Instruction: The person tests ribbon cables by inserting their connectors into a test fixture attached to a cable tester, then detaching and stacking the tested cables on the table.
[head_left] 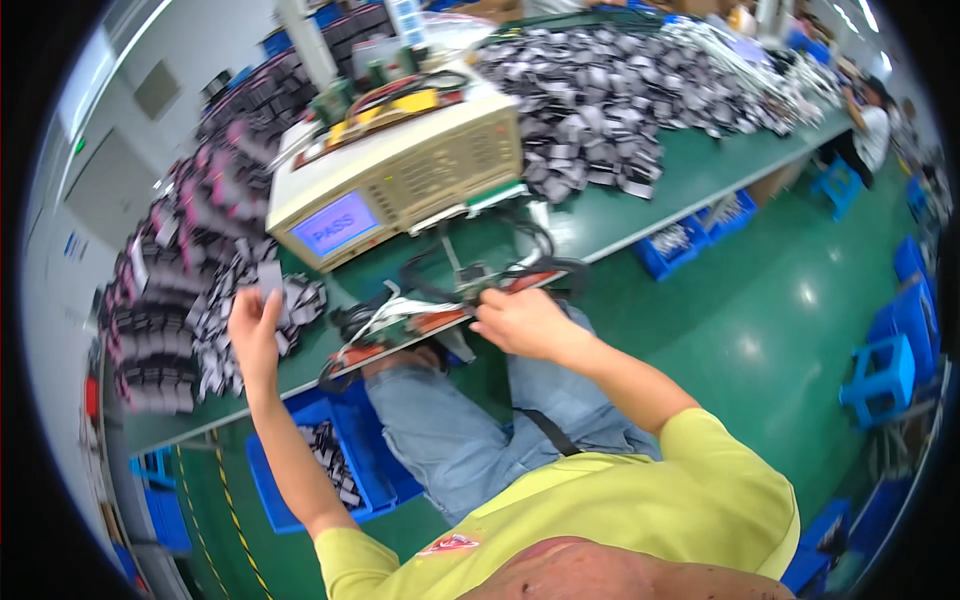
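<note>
the left hand (255,325) is raised over the left part of the bench (690,175), fingers pinched on a small grey packet (270,277) held upright at the fingertips. the packet sits just above a loose heap of similar black-and-white packets (250,320) lying on the bench surface directly behind the hand. further left, more packets stand in stacked rows (165,300), some with pink edges.

the right hand (520,322) rests at the front edge of the bench, fingers curled down onto a test fixture (440,305), a flat board with red and white parts. whether the fingers grip a part of it or only press on it cannot be told. black cables (530,250) loop from the fixture toward a beige tester (400,170) standing just behind it; the tester screen (335,225) glows blue.

a large pile of packets (600,90) covers the bench to the right of the tester. a blue bin (330,460) holding a few packets stands on the floor under the bench, beside the person's knees. blue stools (885,375) stand on the green floor at right, well apart from the bench.
</note>
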